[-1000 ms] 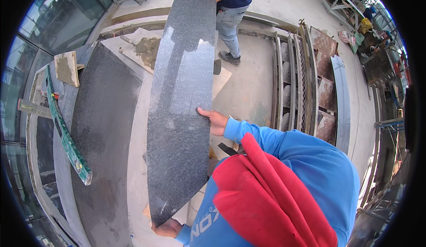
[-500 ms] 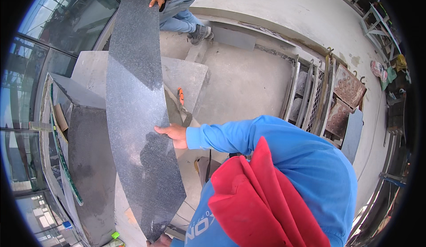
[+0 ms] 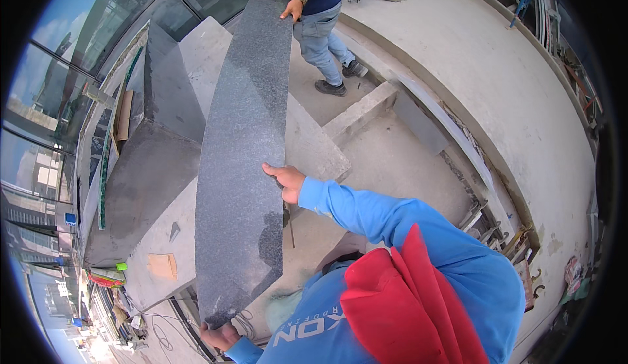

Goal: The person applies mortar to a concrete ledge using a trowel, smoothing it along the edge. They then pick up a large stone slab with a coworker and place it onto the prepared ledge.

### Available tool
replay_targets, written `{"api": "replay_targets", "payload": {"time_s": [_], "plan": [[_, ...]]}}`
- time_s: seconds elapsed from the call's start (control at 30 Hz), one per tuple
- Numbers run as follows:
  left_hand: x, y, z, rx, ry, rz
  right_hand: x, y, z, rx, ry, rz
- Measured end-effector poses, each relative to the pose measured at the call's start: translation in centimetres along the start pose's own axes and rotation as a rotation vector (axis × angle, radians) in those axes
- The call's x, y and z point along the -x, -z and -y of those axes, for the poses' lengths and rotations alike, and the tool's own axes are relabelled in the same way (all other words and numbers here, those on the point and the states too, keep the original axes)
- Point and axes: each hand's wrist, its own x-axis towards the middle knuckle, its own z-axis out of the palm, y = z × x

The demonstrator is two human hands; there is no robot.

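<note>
A long dark grey speckled stone slab (image 3: 243, 148) with a curved edge spans the middle of the view, held up above the floor. My right hand (image 3: 286, 181) grips its right edge, thumb on top and fingers hidden beneath. At the near end, my left hand (image 3: 219, 336) is closed on the slab's lower corner, partly out of sight underneath. A co-worker (image 3: 317, 10) in a dark top with a reflective stripe holds the far end with both hands, one at each side. My shadow falls on the near part of the slab.
Pale flat slabs (image 3: 314, 138) lie below the held slab. To the left, a dark angular stone block (image 3: 144, 187) stands by glass panels (image 3: 39, 95). A low concrete kerb (image 3: 360, 112) crosses the floor near the co-worker. Metal frames (image 3: 497, 233) lie right; cables (image 3: 163, 334) trail near left.
The slab's far end and the co-worker now appear further right, and the view has turned. The co-worker's feet have shifted. Both my hands keep their hold on the slab.
</note>
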Motion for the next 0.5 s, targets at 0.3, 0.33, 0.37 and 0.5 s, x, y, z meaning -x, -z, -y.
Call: {"api": "replay_targets", "payload": {"time_s": [0.3, 0.33, 0.37, 0.5], "plan": [[11.1, -9.5, 20.9, 0.093, 0.195, -0.065, -9.1, 9.6, 22.1, 0.363, 0.082, -0.009], [13.1, -11.4, 22.9, 0.104, 0.155, -0.01, -9.5, 10.0, 24.7, 0.383, 0.097, -0.019], [15.1, -13.6, 24.5, 0.145, 0.189, -0.026, -9.6, 10.5, 27.5, 0.416, 0.116, -0.047], [22.3, -21.0, 31.2, 0.263, 0.285, -0.079, -10.0, 13.1, 38.8, 0.389, 0.02, 0.298]]}}
